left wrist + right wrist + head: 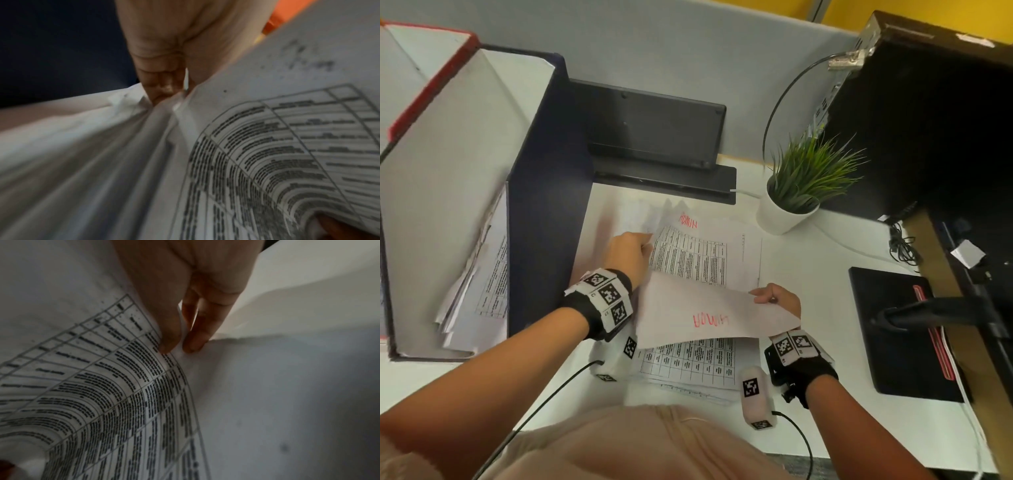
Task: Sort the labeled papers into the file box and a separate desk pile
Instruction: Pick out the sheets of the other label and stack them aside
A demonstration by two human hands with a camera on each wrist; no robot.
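Both hands on one sheet (709, 310) held just above the stack of papers (688, 366) on the white counter (808, 260). Left hand (628, 255) at the sheet's far left part, beside the dark wall of the file box (544, 192); from the left wrist, fingers (162, 81) curled and pinched tight on a bunched fold of paper. Right hand (779, 299) at the sheet's right edge, thumb on top; from the right wrist, fingers (195, 337) together and clamped on the thin edge, thumb on one face, a fingertip on the other. Sheet bowed between the two grips, blank side up toward the head camera, with red handwritten letters showing through reversed; printed table on the underside, curling toward both wrist cameras. A second sheet (698, 253) lying flat farther back on the counter, printed table up, red lettering near its far edge, partly covered by the held one. Inside the file box, on the left, several printed papers (479, 281) leaning against the inner wall, edges uneven. Beyond the papers a black keyboard (654, 120) propped against the grey partition, a small white pot with a green plant (801, 185) just right of it, and a black notebook (900, 329) with a red band well to the right.
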